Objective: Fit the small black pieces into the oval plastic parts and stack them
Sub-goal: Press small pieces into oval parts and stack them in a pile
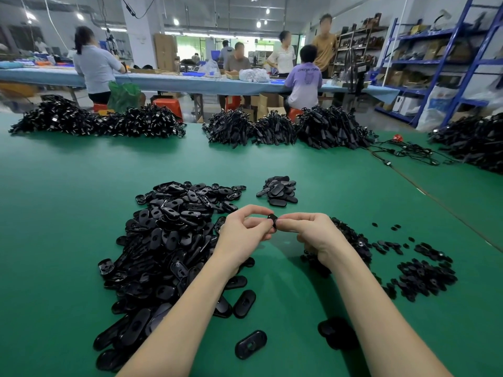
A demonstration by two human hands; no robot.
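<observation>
Both hands meet just above the middle of the frame, over the green desk (68, 213). The left hand (242, 232) and the right hand (307, 232) have their fingers curled and together pinch one small black part (273, 220) between their fingertips, held clear of the desk; whether it is an oval plastic part or a small piece alone I cannot tell, since the fingers hide most of it. To the left of the hands lies a big loose heap of oval plastic parts (168, 240), running from the centre down to the lower left of the frame. A smaller pile of oval parts (279, 190) sits apart, just above the hands. Small black pieces (424, 276) are scattered and heaped at the right of the frame, partly behind the right wrist. Single oval parts lie near the lower centre, one (250, 344) between the forearms. Along the far edge of the desk, across the upper half of the frame, stand bundles of black cables (272, 129). Beyond them several people sit and stand at a long blue table (174, 84), and blue shelving (435, 61) fills the upper right.
</observation>
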